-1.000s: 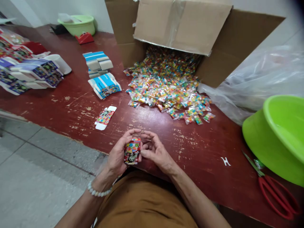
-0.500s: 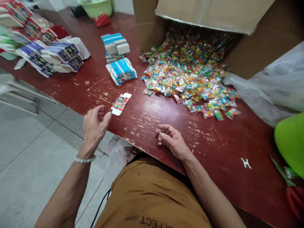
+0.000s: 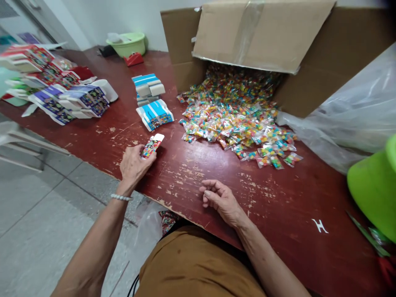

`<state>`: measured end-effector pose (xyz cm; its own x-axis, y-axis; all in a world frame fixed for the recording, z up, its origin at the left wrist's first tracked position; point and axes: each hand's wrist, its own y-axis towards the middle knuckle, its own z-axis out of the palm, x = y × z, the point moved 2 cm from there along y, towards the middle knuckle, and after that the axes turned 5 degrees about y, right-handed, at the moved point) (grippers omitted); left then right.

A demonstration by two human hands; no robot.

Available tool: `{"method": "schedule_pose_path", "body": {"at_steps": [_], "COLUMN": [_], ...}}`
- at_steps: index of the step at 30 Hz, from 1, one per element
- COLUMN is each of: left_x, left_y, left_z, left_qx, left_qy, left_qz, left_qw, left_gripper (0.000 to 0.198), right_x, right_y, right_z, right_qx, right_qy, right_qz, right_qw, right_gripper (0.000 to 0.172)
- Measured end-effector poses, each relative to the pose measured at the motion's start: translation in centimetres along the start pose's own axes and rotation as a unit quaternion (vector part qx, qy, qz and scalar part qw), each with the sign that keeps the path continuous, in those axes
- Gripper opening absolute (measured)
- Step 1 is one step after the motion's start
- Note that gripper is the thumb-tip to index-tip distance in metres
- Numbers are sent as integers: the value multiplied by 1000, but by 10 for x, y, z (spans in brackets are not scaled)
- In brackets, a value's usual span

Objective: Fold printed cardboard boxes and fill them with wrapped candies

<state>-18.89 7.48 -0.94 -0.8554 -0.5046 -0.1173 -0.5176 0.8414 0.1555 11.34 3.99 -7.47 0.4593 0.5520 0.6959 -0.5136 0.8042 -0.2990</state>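
My left hand [image 3: 134,164] is closed around a small printed candy box [image 3: 151,146] near the table's front edge. The box has a red, colourful face, and a white end flap sticks out at its far end. Part of it is hidden between thumb and fingers. To the right, my right hand [image 3: 221,200] rests low over the table with loosely curled fingers, a little apart, and nothing visible in it. Beyond both hands, a heap of small clear bags of coloured candies [image 3: 229,119] spills out of a large cardboard box [image 3: 260,35].
Blue-and-white flat cartons [image 3: 156,113] lie behind my left hand. Stacks of purple cartons [image 3: 83,101] and red cartons [image 3: 37,60] stand at the left. A green basin [image 3: 131,44] and red tape dispenser [image 3: 134,59] are at the back. A green bucket [image 3: 374,185] and scissors [image 3: 368,235] are at the right.
My left hand has reached forward and closed on the small candy box, which lay on the table. My right hand has stayed nearly in place. The view has tilted up somewhat.
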Motion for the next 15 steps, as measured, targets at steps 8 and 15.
{"method": "schedule_pose_path", "body": {"at_steps": [8,15], "left_x": [-11,-61], "left_y": [-15,-123], "left_z": [-20,-24], "left_qx": [-58,99], "left_qy": [-99,-254], "left_qz": [46,170], "left_qw": [992,947], "left_gripper": [52,56], "right_x": [5,20], "right_y": [-2,-7], "right_z": [7,24], "right_qx": [-14,-84], "right_qy": [-1,5], "right_qz": [1,-81], "right_qw": [1000,993], "right_gripper": [41,52]}}
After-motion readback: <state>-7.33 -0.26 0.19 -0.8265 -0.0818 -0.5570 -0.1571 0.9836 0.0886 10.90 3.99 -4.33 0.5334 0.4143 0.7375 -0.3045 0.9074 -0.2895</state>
